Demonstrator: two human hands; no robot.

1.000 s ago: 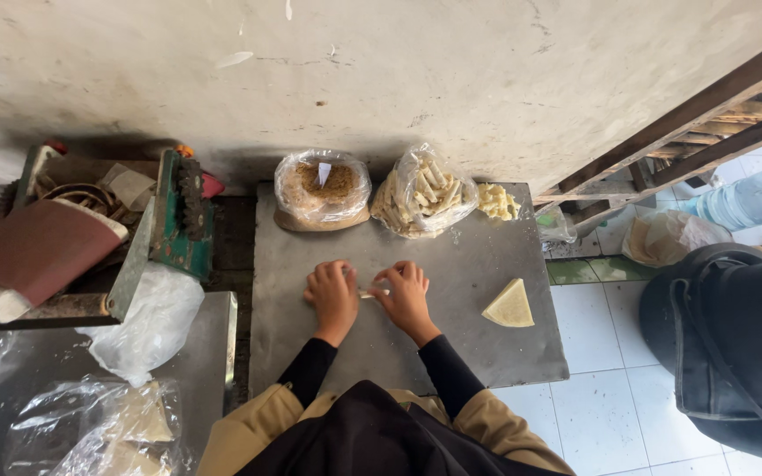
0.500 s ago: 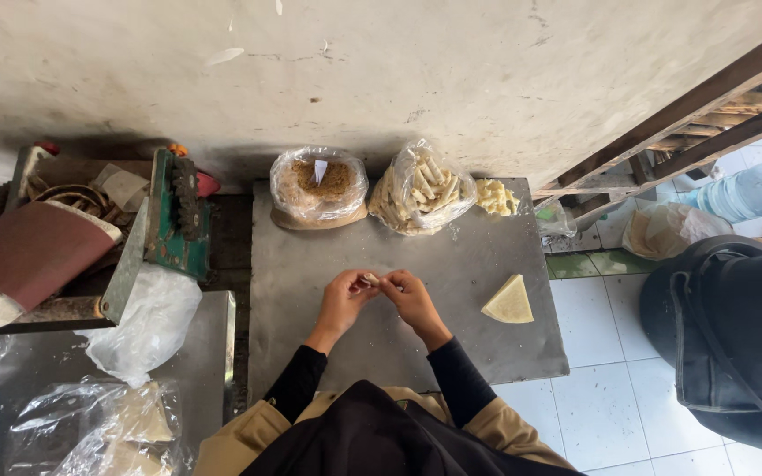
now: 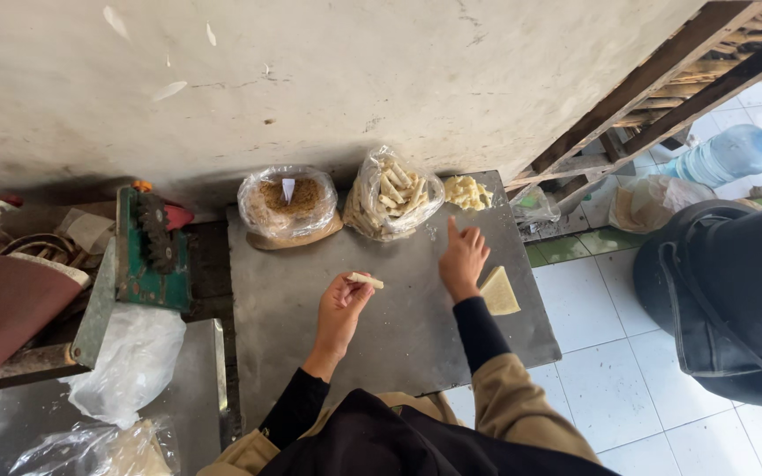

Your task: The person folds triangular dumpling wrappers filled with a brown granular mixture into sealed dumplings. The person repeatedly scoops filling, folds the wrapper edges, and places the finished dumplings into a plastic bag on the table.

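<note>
My left hand point(image 3: 342, 308) holds a small pale rolled dough stick point(image 3: 366, 280) between its fingertips, raised over the middle of the grey metal table point(image 3: 284, 282). My right hand point(image 3: 463, 256) is stretched out with fingers apart, hovering over the table's right part. It is just left of a pale triangular dough sheet point(image 3: 499, 292) and below a small heap of pale dough pieces point(image 3: 467, 191). A clear bag of rolled sticks point(image 3: 392, 203) and a clear bag of brown filling point(image 3: 287, 205) stand at the table's far edge.
A green metal machine point(image 3: 147, 256) with a gear stands left of the table, with a white plastic bag point(image 3: 130, 361) in front of it. A dark round object point(image 3: 734, 300) and a large water bottle point(image 3: 727, 155) are on the tiled floor at right. A wall runs behind.
Both hands were together at the table's middle rolling something. Now they have parted: the left holds the rolled stick up, the right has moved out to the right and opened.
</note>
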